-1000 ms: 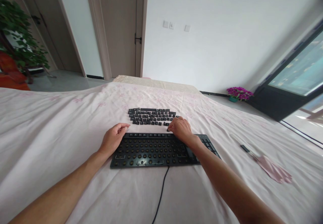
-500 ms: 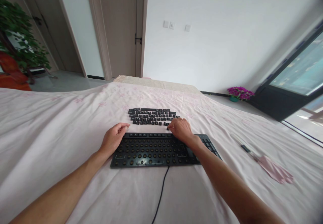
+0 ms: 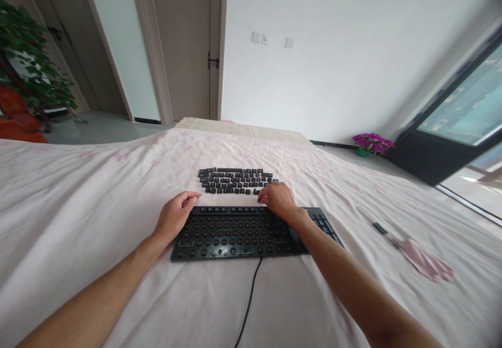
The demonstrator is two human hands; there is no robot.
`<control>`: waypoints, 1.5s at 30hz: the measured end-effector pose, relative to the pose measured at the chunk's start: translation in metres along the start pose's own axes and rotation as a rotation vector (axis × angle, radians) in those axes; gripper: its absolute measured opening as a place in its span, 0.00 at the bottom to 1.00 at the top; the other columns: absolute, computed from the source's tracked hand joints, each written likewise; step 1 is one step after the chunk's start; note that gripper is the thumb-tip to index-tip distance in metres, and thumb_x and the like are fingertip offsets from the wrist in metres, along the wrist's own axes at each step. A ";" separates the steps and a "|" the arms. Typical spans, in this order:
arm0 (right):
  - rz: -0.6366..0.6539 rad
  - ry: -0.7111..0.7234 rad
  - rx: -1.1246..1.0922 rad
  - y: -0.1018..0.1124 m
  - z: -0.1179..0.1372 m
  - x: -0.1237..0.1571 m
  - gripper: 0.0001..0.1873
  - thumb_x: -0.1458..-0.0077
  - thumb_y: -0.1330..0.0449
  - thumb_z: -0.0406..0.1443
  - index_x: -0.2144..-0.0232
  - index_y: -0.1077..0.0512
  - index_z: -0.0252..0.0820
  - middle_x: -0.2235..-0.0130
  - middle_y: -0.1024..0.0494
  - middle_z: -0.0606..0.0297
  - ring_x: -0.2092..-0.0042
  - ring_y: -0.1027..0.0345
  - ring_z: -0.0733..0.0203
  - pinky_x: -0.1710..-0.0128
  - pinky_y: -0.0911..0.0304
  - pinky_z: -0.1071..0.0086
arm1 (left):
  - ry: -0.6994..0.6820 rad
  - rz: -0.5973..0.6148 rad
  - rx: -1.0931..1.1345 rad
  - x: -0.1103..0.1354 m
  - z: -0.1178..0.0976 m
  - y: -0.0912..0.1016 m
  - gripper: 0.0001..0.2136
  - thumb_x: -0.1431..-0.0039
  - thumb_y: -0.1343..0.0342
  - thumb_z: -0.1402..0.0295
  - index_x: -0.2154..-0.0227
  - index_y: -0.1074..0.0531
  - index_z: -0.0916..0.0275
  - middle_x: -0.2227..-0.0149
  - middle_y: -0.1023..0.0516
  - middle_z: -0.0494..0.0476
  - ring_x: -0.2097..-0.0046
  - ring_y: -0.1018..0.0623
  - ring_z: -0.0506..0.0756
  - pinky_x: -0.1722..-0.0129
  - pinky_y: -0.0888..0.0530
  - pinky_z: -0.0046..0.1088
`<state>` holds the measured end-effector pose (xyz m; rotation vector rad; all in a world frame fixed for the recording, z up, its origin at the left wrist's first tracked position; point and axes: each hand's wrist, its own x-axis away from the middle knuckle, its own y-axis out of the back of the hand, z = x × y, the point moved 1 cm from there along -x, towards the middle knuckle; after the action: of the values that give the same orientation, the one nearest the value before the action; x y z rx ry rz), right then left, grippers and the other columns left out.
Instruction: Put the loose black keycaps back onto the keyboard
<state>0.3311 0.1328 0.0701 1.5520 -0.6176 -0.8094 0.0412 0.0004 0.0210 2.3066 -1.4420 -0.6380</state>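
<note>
A black keyboard (image 3: 231, 231) lies on the bedsheet, and most of its main keys are bare of caps. Beyond its far edge, black keycaps (image 3: 235, 179) sit in several rough rows. My right hand (image 3: 279, 200) reaches over the keyboard's far edge, fingers pinched on a dark keycap (image 3: 259, 198) at the near right end of those rows. My left hand (image 3: 177, 213) is by the far left corner of the keyboard, fingers curled together; whether anything is between them is hidden.
A black cable (image 3: 249, 306) runs from the keyboard toward me. Off to the right lie a thin tool with a dark grip (image 3: 380, 228) and a pink cloth or glove (image 3: 425, 260). The bedsheet (image 3: 117, 207) is wrinkled. Purple flowers (image 3: 372, 142) stand on the floor by the wall.
The whole view has shifted slightly. Both hands stay almost where they were, with my right fingers still at the same spot by the keycap rows.
</note>
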 end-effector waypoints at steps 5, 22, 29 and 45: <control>0.010 0.022 0.025 -0.002 0.001 -0.002 0.07 0.47 0.38 0.34 0.67 0.20 0.48 0.64 0.19 0.63 0.57 0.31 0.57 0.56 0.44 0.67 | -0.012 -0.007 -0.002 -0.001 0.000 0.000 0.18 0.42 0.51 0.55 0.58 0.23 0.58 0.57 0.19 0.53 0.58 0.22 0.57 0.58 0.29 0.29; -0.079 -0.095 -0.335 0.018 -0.015 0.051 0.08 0.48 0.38 0.36 0.66 0.20 0.52 0.64 0.19 0.70 0.59 0.29 0.60 0.59 0.38 0.69 | -0.003 -0.016 -0.031 -0.001 0.003 -0.001 0.18 0.43 0.50 0.54 0.60 0.22 0.58 0.60 0.18 0.53 0.61 0.22 0.57 0.61 0.30 0.28; -0.106 -0.010 -0.327 0.011 -0.008 0.052 0.08 0.47 0.38 0.33 0.67 0.20 0.50 0.63 0.19 0.70 0.58 0.31 0.60 0.54 0.41 0.68 | -0.002 -0.014 -0.039 0.000 0.001 0.000 0.17 0.42 0.50 0.54 0.60 0.23 0.57 0.60 0.19 0.52 0.61 0.23 0.56 0.62 0.30 0.28; -0.137 0.070 -0.274 0.013 -0.005 0.055 0.08 0.44 0.41 0.32 0.68 0.21 0.47 0.63 0.20 0.66 0.59 0.33 0.59 0.54 0.43 0.67 | -0.012 -0.011 -0.044 0.000 0.000 0.000 0.17 0.42 0.51 0.55 0.60 0.22 0.57 0.61 0.18 0.52 0.62 0.22 0.56 0.63 0.31 0.28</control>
<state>0.3698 0.0916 0.0749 1.3746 -0.3353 -0.8990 0.0409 0.0002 0.0208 2.2826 -1.4071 -0.6808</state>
